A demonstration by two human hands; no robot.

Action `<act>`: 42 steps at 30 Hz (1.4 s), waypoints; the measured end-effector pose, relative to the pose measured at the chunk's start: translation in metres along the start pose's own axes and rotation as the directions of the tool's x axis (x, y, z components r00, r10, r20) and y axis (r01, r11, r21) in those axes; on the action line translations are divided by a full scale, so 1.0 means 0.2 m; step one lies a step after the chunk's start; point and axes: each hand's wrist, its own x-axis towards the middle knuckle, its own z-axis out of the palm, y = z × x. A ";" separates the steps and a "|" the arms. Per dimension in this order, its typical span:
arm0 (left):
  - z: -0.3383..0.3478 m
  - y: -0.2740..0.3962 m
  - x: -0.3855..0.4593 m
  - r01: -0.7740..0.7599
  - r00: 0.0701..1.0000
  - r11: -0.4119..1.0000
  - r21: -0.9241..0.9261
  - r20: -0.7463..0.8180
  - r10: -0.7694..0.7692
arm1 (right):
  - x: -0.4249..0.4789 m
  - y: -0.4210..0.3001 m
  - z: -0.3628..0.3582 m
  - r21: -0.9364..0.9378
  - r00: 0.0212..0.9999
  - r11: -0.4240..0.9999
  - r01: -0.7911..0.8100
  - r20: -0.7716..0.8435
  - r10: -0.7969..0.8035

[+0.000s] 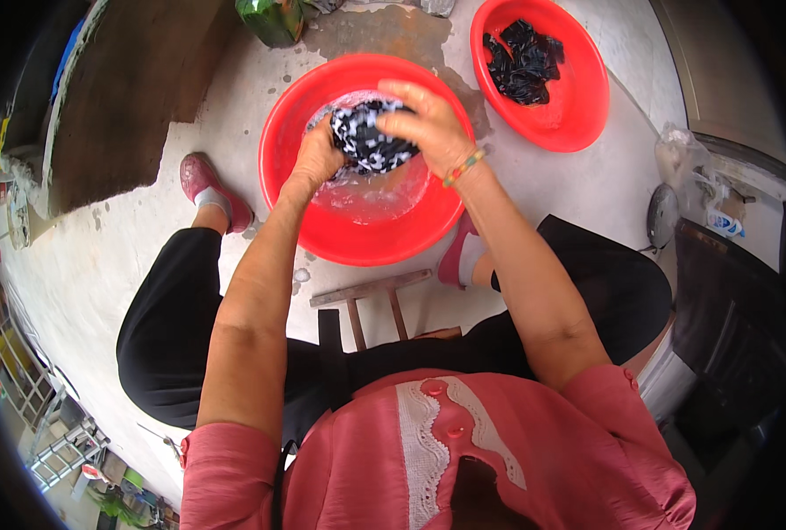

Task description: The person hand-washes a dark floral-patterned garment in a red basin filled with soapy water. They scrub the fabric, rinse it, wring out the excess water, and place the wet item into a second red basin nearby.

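A large red plastic basin stands on the floor between my feet, with sudsy water in it. Over the water is a wet black cloth with white patterning, bunched up. My left hand grips its left side, the fingers partly hidden behind the cloth. On the cloth's right side lies my right hand, blurred, its fingers spread and bent over the fabric; a beaded bracelet is on that wrist. Whether these fingers are closed on the cloth is unclear.
A second red basin at the upper right holds dark wet cloth. Wooden stool legs show below the near basin. A green container stands at the top, a brown board at the left. Plastic bags lie at the right.
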 end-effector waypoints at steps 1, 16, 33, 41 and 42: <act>0.00 -0.06 0.00 0.037 0.999 0.966 0.256 -0.012 -0.035 | -0.01 0.10 -0.03 -0.194 0.999 0.980 0.036 0.007 -0.035; 0.37 -0.01 0.09 0.212 0.968 0.940 0.268 -0.190 -0.164 | 0.04 0.89 0.04 -0.812 0.986 0.566 -0.144 -0.167 0.011; 0.27 -0.12 0.42 0.035 0.999 0.726 0.687 0.004 -0.053 | 0.33 0.79 -0.10 -0.878 0.920 0.396 -0.267 -0.111 0.375; 0.12 0.05 0.24 -0.139 0.980 0.988 0.072 -0.136 0.148 | 0.24 0.64 -0.19 -0.229 0.968 0.952 -0.203 -0.192 0.161; 0.10 0.04 0.15 -0.089 0.989 0.988 -0.124 -0.130 0.073 | 0.17 0.63 -0.16 -0.426 0.956 0.897 -0.114 -0.293 -0.017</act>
